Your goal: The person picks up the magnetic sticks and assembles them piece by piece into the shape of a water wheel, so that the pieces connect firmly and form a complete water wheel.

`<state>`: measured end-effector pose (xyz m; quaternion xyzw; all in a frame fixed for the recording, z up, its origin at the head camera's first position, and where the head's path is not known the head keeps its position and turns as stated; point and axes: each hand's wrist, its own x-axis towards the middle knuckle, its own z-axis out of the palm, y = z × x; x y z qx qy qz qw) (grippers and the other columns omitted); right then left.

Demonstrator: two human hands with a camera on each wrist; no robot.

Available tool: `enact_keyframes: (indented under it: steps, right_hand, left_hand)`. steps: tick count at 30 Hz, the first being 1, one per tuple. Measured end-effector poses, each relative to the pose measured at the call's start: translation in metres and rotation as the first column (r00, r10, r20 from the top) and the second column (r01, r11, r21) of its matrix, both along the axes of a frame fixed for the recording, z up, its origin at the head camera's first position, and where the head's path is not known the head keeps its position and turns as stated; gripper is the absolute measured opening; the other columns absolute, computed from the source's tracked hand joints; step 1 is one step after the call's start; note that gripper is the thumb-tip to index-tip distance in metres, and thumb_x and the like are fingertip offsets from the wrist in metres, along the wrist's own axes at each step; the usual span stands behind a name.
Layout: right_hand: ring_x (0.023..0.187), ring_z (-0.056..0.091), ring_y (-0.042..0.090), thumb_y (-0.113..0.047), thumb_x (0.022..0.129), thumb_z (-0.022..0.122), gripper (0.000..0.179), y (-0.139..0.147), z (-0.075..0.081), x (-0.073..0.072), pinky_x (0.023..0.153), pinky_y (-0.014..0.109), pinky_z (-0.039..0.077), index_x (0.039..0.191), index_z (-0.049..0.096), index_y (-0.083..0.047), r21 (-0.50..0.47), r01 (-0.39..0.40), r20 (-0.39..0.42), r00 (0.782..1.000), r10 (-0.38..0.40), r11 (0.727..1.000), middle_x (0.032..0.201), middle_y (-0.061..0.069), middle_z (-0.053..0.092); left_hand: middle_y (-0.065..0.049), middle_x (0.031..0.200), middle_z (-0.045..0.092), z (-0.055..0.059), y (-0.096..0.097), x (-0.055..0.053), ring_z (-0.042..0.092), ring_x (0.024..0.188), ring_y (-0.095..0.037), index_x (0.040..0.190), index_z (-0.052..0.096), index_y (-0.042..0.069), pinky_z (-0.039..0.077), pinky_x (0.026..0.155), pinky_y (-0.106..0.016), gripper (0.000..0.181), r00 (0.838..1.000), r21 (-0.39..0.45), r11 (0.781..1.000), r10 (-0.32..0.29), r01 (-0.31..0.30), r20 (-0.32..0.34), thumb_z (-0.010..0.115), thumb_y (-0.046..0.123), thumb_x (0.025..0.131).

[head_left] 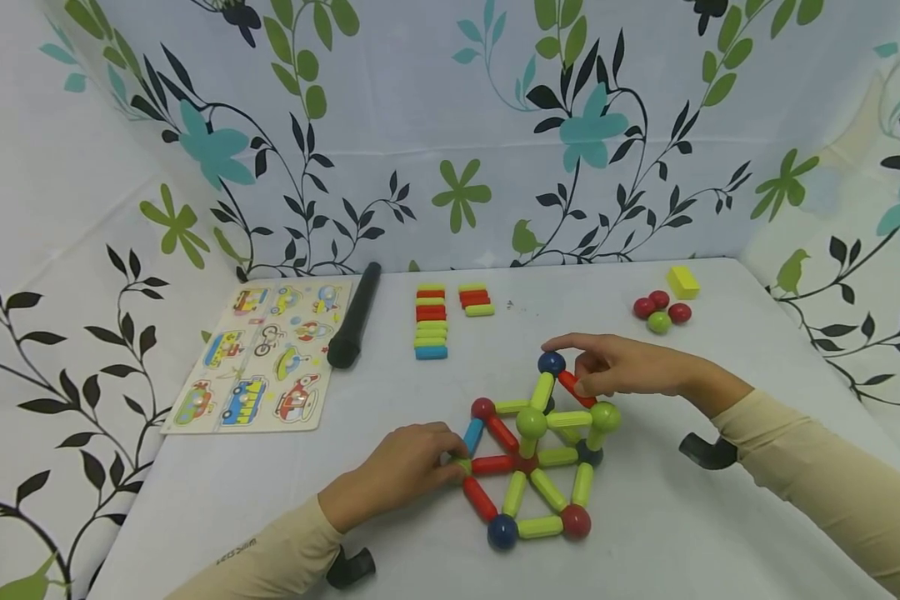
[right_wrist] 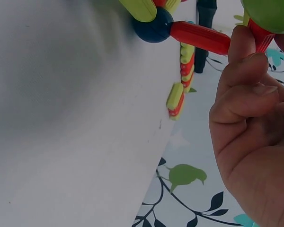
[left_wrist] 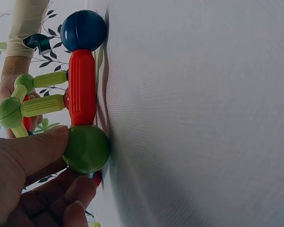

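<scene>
A frame of magnetic rods and balls (head_left: 525,462) stands on the table between both hands. At its left corner my left hand (head_left: 408,467) pinches a green ball (left_wrist: 86,148) between thumb and fingers; a red rod (left_wrist: 82,87) joins that ball to a blue ball (left_wrist: 83,30). My right hand (head_left: 626,365) is at the raised part, its index finger lying over the top blue ball (head_left: 551,362). Its thumb and curled fingers hold the slanting red rod (head_left: 576,389) below that ball. Beside it sits a raised green ball (head_left: 605,417). The right fingers partly hide the rod.
Loose rods (head_left: 431,321) lie in two stacks behind the frame. Several loose balls (head_left: 659,322) and a yellow block (head_left: 683,282) sit at the back right. A picture puzzle board (head_left: 262,358) and a black microphone (head_left: 355,317) lie at the left.
</scene>
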<state>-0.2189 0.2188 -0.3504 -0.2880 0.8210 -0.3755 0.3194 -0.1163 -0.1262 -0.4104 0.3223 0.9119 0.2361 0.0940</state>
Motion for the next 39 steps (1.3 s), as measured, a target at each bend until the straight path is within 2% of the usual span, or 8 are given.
enact_keyframes:
  steps: [9,13,17,20,23,26,32,39]
  right_hand:
    - [0.087,0.060,0.037,-0.023,0.100,0.063,0.062,0.011,-0.001,0.003,0.065,0.035,0.053,0.156,0.037,-0.026,0.013,0.029,-0.020,0.999,-0.029,0.999,0.100,0.008,0.064]
    - [0.089,0.061,0.035,-0.029,0.101,0.063,0.056,0.022,0.005,0.017,0.069,0.037,0.055,0.152,0.041,-0.023,0.015,0.096,-0.080,0.992,-0.095,0.995,0.103,0.009,0.065]
    - [0.087,0.062,0.026,-0.027,0.101,0.065,0.027,0.035,0.018,0.044,0.072,0.033,0.056,0.126,0.058,-0.018,-0.014,0.216,-0.208,0.955,-0.214,0.976,0.097,0.005,0.065]
    - [0.084,0.062,0.017,-0.022,0.100,0.066,0.010,0.043,0.025,0.062,0.071,0.028,0.055,0.109,0.063,-0.018,-0.026,0.227,-0.322,0.920,-0.223,0.974,0.093,-0.002,0.065]
    - [0.083,0.060,0.013,-0.020,0.100,0.067,0.012,0.044,0.026,0.070,0.069,0.025,0.054,0.112,0.068,-0.020,-0.019,0.196,-0.399,0.897,-0.187,0.980,0.094,-0.006,0.065]
    - [0.085,0.059,0.012,-0.023,0.100,0.067,0.022,0.039,0.023,0.068,0.069,0.025,0.053,0.122,0.068,-0.020,-0.011,0.199,-0.434,0.882,-0.184,0.980,0.098,-0.008,0.065]
    - [0.096,0.061,0.011,-0.027,0.101,0.065,0.028,0.025,0.013,0.063,0.076,0.028,0.054,0.128,0.068,-0.022,0.002,0.159,-0.418,0.897,-0.143,0.987,0.114,-0.011,0.068]
    - [0.092,0.060,0.008,-0.024,0.101,0.066,0.020,0.019,0.009,0.066,0.074,0.026,0.054,0.120,0.071,-0.026,-0.007,0.103,-0.412,0.906,-0.097,0.995,0.108,-0.015,0.068]
  left_hand:
    - [0.010,0.093,0.070,-0.001,0.001,-0.001,0.057,0.080,-0.003,0.107,0.078,0.017,0.052,0.074,-0.021,0.019,1.000,0.001,1.000,-0.002,0.002,0.002,0.080,0.025,0.089]
    - [0.010,0.093,0.070,-0.001,0.001,0.000,0.058,0.080,-0.003,0.107,0.078,0.018,0.053,0.074,-0.021,0.020,1.000,-0.002,1.000,0.001,-0.001,0.000,0.080,0.026,0.089]
    - [0.010,0.093,0.070,0.000,0.002,0.000,0.060,0.081,-0.004,0.107,0.077,0.017,0.053,0.075,-0.021,0.019,1.000,-0.001,1.000,-0.004,0.004,-0.001,0.080,0.026,0.090]
    - [0.010,0.093,0.070,0.001,0.002,0.000,0.061,0.082,-0.005,0.107,0.077,0.018,0.053,0.076,-0.022,0.019,1.000,-0.006,1.000,-0.004,0.004,0.006,0.080,0.026,0.090]
    - [0.011,0.093,0.070,0.003,0.001,-0.001,0.061,0.083,-0.005,0.107,0.078,0.018,0.054,0.077,-0.023,0.019,1.000,-0.018,1.000,0.004,-0.004,0.011,0.080,0.026,0.090]
    - [0.010,0.093,0.070,0.004,0.000,-0.001,0.061,0.082,-0.006,0.107,0.078,0.017,0.054,0.076,-0.023,0.019,1.000,-0.020,1.000,0.007,-0.006,0.011,0.080,0.025,0.089]
    - [0.010,0.093,0.070,0.002,0.003,0.001,0.062,0.082,-0.006,0.107,0.077,0.017,0.054,0.076,-0.022,0.019,1.000,-0.001,1.000,-0.005,0.005,0.007,0.080,0.024,0.090]
    - [0.010,0.093,0.070,0.002,0.001,0.001,0.058,0.080,-0.004,0.108,0.077,0.017,0.053,0.074,-0.021,0.021,1.000,0.003,1.000,0.009,-0.009,0.008,0.080,0.026,0.089]
